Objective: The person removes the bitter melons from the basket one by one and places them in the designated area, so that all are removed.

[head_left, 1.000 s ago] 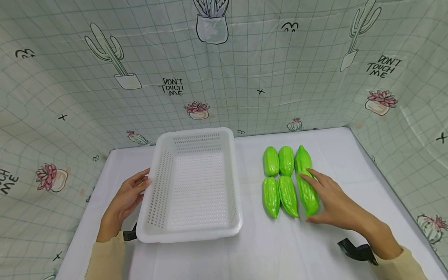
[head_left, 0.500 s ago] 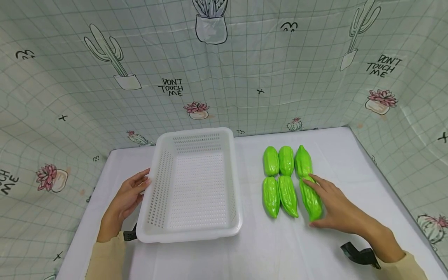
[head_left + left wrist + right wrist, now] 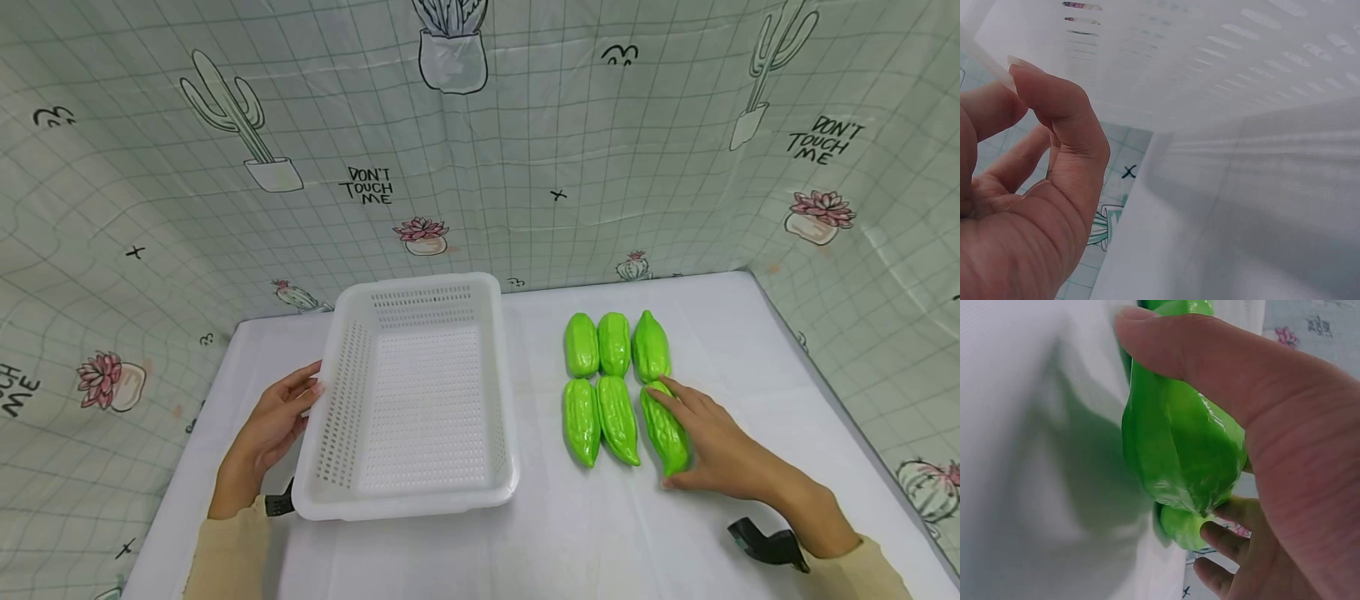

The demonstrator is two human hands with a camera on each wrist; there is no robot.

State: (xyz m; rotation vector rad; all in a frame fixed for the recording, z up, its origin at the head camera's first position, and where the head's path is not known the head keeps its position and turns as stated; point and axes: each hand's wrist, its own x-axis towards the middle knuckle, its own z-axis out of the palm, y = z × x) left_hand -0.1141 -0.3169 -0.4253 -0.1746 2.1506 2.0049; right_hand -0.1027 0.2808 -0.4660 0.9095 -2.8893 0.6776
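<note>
My left hand (image 3: pixel 273 425) pinches the left rim of a white plastic basket (image 3: pixel 408 505) with slotted sides. In the left wrist view the thumb and fingers of that left hand (image 3: pixel 1054 162) meet at the rim. Right of the basket, several glossy green bitter melons lie in two rows of three. My right hand (image 3: pixel 720 442) curls round the front right bitter melon (image 3: pixel 667 433), thumb at its near end and fingers at its far end. Up close, the right wrist view shows this ridged bitter melon (image 3: pixel 1179 444) under the thumb, low over the white cloth.
Behind the held one lies another bitter melon (image 3: pixel 651 346), end to end with it. To its left are a front bitter melon (image 3: pixel 617 421) and a back one (image 3: pixel 614 344). A cactus-print curtain (image 3: pixel 495 167) encloses the white table (image 3: pixel 555 542) behind and at the sides.
My right hand has shifted slightly toward me and to the right with the front right bitter melon, then barely moved. The left hand and basket have stayed put.
</note>
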